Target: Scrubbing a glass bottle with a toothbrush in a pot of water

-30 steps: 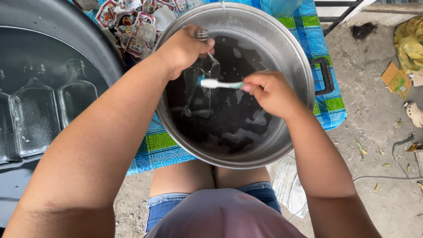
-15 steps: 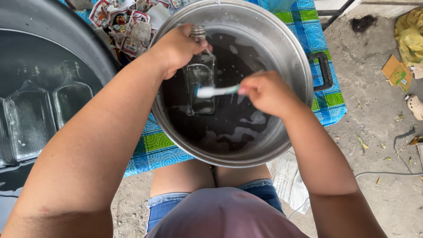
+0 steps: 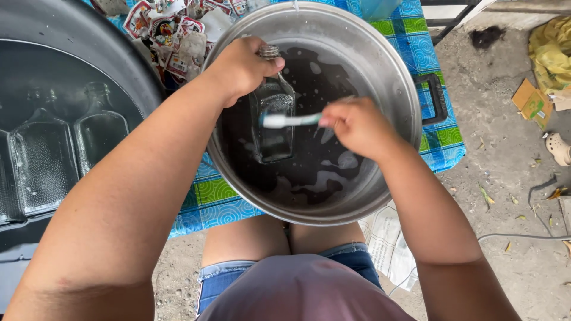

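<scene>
My left hand (image 3: 242, 66) grips the neck of a flat clear glass bottle (image 3: 272, 126) that stands tilted inside a large metal pot (image 3: 410, 101) of dark soapy water. In my right hand (image 3: 355, 123) I hold a toothbrush (image 3: 290, 120) with a white and green handle. Its head rests against the upper face of the bottle. Both hands are over the pot.
A big dark tub (image 3: 89, 47) at the left holds water with clear flat bottles (image 3: 41, 160) lying in it. Peeled paper labels (image 3: 172, 30) are heaped behind the pot on a blue and green checked cloth (image 3: 208, 205). Dirt ground, litter and a sandal (image 3: 559, 148) lie to the right.
The toothbrush has shifted left and slightly down across the bottle's face. My left hand keeps its grip on the bottle neck, and the bottle stands a little more upright.
</scene>
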